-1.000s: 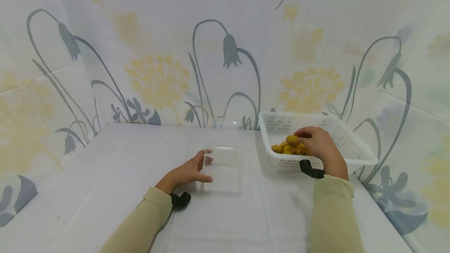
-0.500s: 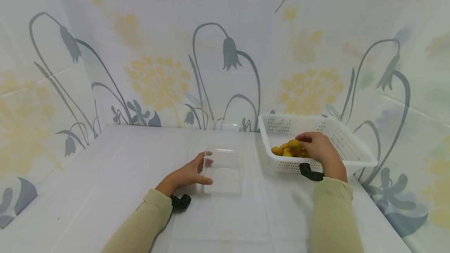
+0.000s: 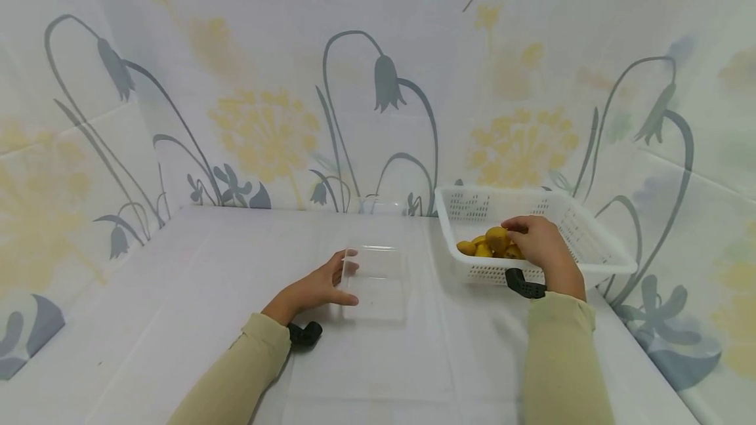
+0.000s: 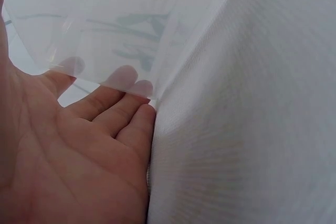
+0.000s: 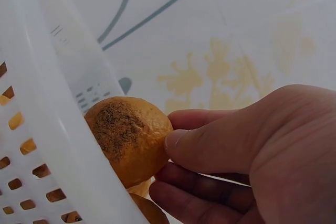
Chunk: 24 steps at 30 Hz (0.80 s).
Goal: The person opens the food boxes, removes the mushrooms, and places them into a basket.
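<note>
In the head view my right hand [image 3: 540, 244] reaches over the front rim of a white perforated basket [image 3: 605, 261]. Its thumb and fingers pinch a round yellow-orange item [image 5: 128, 140], like a fruit or small bun, with a dark speckled patch. Several similar yellow pieces [image 3: 483, 250] lie beneath it in the basket's left part. A clear plastic box [image 3: 378, 313] rests on the table, left of the basket. Beside its left wall is my left hand [image 3: 315, 288], thumb and fingers spread apart. In the left wrist view, fingertips [image 4: 126, 74] show through the clear plastic.
Another clear plastic container [image 3: 384, 207] stands at the back of the table, against the flower-patterned backdrop [image 3: 266, 84]. A white cloth [image 3: 195, 320] covers the table. A black wrist mount [image 3: 305, 333] sits on my left wrist, another [image 3: 524, 284] on the right.
My right hand has shifted slightly right with the pinched yellow-orange piece, still over the basket. The left hand and the clear box keep their places.
</note>
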{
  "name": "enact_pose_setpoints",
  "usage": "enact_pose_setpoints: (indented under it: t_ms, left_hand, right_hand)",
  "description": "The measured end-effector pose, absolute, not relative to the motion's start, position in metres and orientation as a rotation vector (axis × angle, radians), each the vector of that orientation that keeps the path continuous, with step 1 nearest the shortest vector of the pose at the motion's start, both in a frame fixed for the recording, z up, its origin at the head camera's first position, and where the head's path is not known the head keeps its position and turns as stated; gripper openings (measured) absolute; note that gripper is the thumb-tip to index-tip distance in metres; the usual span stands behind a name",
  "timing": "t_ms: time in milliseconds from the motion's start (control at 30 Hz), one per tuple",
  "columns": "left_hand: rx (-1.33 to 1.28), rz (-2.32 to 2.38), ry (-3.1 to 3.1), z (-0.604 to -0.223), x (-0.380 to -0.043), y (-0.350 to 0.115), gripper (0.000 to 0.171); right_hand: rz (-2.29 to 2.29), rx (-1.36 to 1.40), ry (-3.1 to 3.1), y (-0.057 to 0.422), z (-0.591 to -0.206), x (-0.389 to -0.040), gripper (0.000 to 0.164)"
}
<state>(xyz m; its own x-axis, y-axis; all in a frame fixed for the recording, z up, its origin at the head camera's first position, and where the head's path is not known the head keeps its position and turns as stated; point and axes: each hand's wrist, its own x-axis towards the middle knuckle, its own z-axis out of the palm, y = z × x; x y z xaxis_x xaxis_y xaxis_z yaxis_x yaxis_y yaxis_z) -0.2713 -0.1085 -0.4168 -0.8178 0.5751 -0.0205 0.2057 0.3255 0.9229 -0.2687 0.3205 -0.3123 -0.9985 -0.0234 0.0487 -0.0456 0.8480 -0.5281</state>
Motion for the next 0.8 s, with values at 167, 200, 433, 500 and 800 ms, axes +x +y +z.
enact_pose_setpoints:
  t_ms: [167,200,433,500,800]
  left_hand:
    - [0.694,1.494,2.25,-0.417,-0.271,-0.11,0.102]
    - [0.689,1.489,2.252,-0.417,-0.271,-0.11,0.102]
    - [0.65,1.406,2.284,-0.413,-0.268,-0.113,0.108]
    - [0.632,1.329,2.354,-0.411,-0.267,-0.114,0.11]
    - [0.603,0.981,2.648,-0.401,-0.26,-0.119,0.117]
  right_hand:
    - [0.843,0.065,-2.961,0.32,-0.313,-0.268,0.039]
    - [0.838,0.069,-2.956,0.319,-0.312,-0.268,0.039]
    - [0.806,0.111,-2.905,0.306,-0.303,-0.261,0.039]
    - [0.804,0.127,-2.893,0.302,-0.3,-0.259,0.039]
    - [0.667,0.292,-2.905,0.286,-0.297,-0.254,0.038]
